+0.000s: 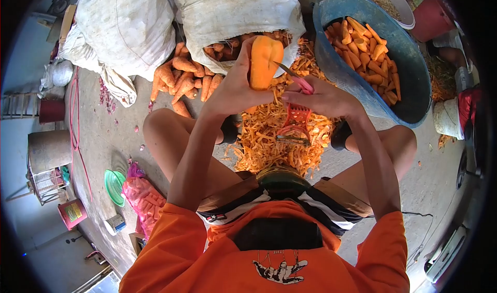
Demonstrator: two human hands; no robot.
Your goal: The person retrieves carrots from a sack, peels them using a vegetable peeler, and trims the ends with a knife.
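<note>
A large peeled carrot (264,62) is held up by my left hand (235,88), whose fingers wrap round its left side and base. My right hand (327,95) grips a small knife (297,79) with a pink handle, and the blade's tip touches the carrot's right side. Below my hands a red peeler (296,124) with a metal blade lies on a heap of orange peelings (259,143) between my legs.
A blue tub (419,93) of peeled carrots stands at the upper right. Unpeeled carrots (181,78) lie by an open white sack (235,10), with another full sack (124,23) further left. A pink bag (142,197) and a green basket (114,187) sit at the lower left.
</note>
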